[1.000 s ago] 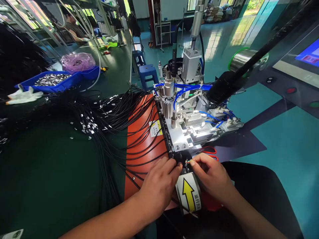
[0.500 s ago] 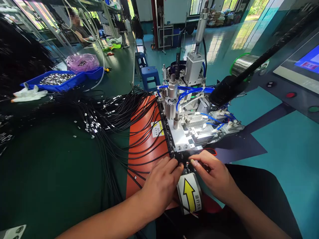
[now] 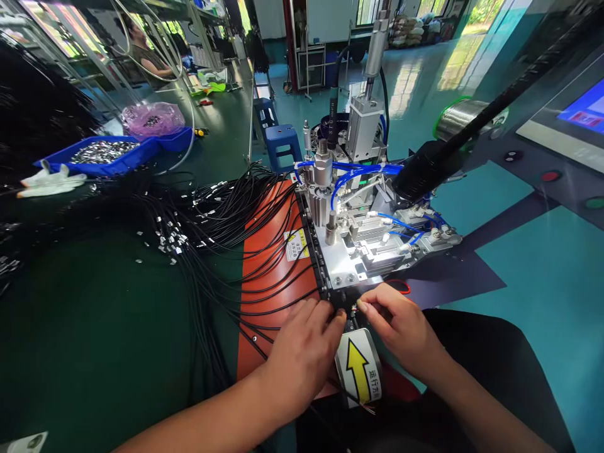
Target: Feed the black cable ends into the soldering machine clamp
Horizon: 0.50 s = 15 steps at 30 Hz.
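Note:
My left hand (image 3: 309,349) lies over the near end of the black chain track (image 3: 321,277), fingers curled and pressed together on a black cable that is mostly hidden beneath them. Facing it, my right hand (image 3: 401,324) pinches with thumb and forefinger at a small metal connector (image 3: 353,309), whose details are too small to make out. Other black cables (image 3: 278,289) cross the orange sloping plate (image 3: 264,251) to the track. Below the fingers is a white guard with a yellow arrow (image 3: 358,368). Thin bare wire ends (image 3: 368,409) stick out beside its lower edge.
A machine with metal cylinders (image 3: 323,170) and blue air tubes (image 3: 363,168) stands just beyond my hands. At the right are a solder wire spool (image 3: 460,119) and a control panel (image 3: 542,163). Blue trays (image 3: 113,165) hold metal parts. A person (image 3: 148,60) sits farther back.
The view has shifted slightly. My hands stay at the end of the track, with the right fingertips still pinched near the connector. The person at the back has moved a little.

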Each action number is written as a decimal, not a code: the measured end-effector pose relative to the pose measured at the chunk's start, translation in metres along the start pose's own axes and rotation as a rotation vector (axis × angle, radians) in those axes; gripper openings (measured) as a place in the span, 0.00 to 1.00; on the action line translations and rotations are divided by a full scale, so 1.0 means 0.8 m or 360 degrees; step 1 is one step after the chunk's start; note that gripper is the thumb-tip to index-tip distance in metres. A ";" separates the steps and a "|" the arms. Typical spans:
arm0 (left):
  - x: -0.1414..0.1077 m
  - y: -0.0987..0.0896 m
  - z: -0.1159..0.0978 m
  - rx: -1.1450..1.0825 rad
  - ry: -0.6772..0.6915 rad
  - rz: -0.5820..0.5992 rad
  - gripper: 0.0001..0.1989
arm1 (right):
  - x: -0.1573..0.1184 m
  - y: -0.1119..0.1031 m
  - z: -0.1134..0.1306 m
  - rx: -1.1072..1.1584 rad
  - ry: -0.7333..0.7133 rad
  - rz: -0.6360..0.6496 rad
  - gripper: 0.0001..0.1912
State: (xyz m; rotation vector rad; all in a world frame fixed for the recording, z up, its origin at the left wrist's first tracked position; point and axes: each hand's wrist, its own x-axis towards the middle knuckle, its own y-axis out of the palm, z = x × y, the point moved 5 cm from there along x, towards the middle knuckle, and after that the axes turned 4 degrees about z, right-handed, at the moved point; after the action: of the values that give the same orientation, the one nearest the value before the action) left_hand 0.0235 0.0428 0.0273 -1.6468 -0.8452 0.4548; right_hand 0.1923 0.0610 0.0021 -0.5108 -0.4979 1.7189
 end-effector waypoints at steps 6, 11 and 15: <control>0.001 -0.011 -0.004 0.0081 -0.0076 0.0009 0.08 | 0.005 0.005 -0.006 0.0032 0.0142 0.0015 0.10; -0.002 -0.012 -0.004 0.0155 -0.0150 0.0101 0.09 | -0.002 -0.003 -0.001 0.0049 0.0206 -0.0119 0.12; -0.006 -0.008 -0.008 0.0128 -0.0173 0.0253 0.15 | -0.044 -0.010 0.014 -0.0075 0.0161 -0.0125 0.14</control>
State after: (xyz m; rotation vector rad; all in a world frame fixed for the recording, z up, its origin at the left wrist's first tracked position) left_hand 0.0228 0.0355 0.0339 -1.6325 -0.7679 0.6860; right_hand 0.1989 0.0276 0.0184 -0.6013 -0.4809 1.6009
